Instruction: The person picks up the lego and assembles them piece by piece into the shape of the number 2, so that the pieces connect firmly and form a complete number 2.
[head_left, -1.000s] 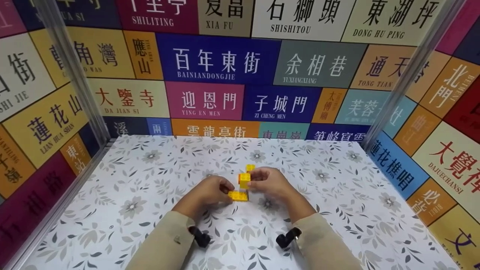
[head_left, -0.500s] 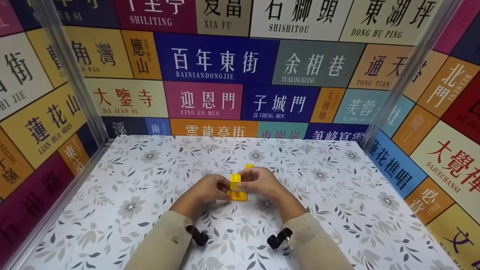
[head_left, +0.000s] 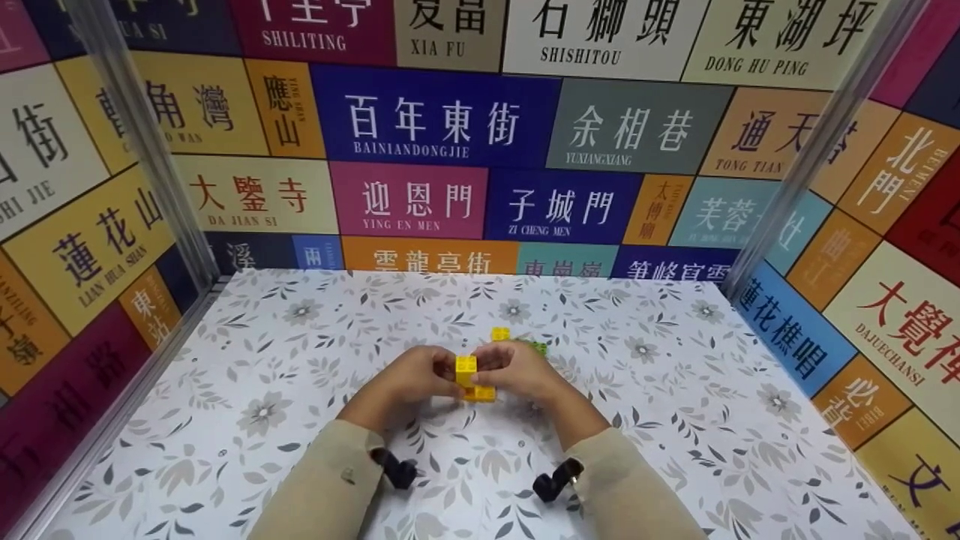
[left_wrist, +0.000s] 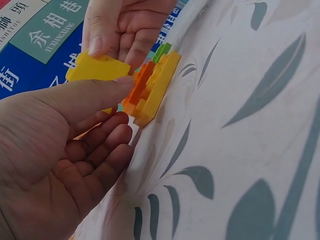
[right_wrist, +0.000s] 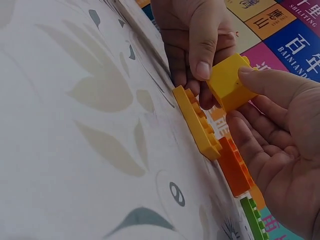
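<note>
Left hand [head_left: 420, 375] and right hand [head_left: 519, 367] are pinching a yellow block [head_left: 466, 366] above the flat brick [head_left: 485, 394]. They are probably steadying it.

Tabletop [head_left: 187, 420] is white with a grey flower-and-leaf print. Low yellow brick [head_left: 486, 394] sits on it near the middle, studs up, lengthwise left-right in the head view; small yellow brick [head_left: 500, 333] farther back, green brick [head_left: 536, 347] to its right, partly hidden. Wrist views add an orange brick [right_wrist: 235, 167] between low yellow and green, contact unclear.
</note>
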